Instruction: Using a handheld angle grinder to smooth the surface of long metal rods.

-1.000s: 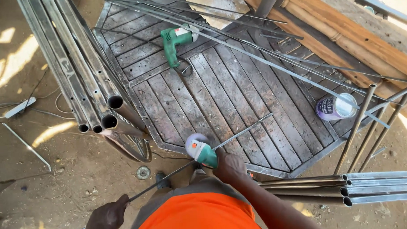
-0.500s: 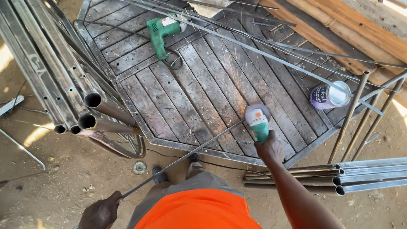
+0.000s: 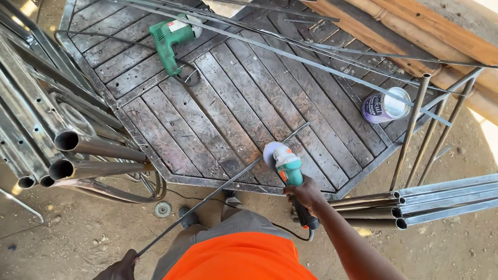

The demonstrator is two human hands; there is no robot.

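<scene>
1. Your right hand [image 3: 307, 194] is closed around the body of a green angle grinder [image 3: 286, 167], fingers wrapped tight with no gap showing.
2. The grinder's disc end sits over the near edge of the metal gate panel [image 3: 230, 101], right where a thin steel rod [image 3: 217, 192] crosses it; whether the disc actually touches the rod is hard to tell from this angle.
3. Your left hand [image 3: 116, 277] is shut on the low end of that rod, near the bottom edge of the view. The rod slants up and to the right from your fist, over the dirt ground [image 3: 69, 243], onto the panel.
4. The panel lies flat in front of you, its slats running diagonally.
5. A second green power tool [image 3: 169, 40] rests on the far left part of the panel, well apart from your hands.
6. A purple tin [image 3: 384, 106] lies on its side near the panel's right edge.
7. Round steel pipes [image 3: 76, 147] are stacked to your left, more tubes [image 3: 453, 195] lie to your right, just beside your right forearm.
8. Wooden planks [image 3: 423, 26] lie across the top right corner.
</scene>
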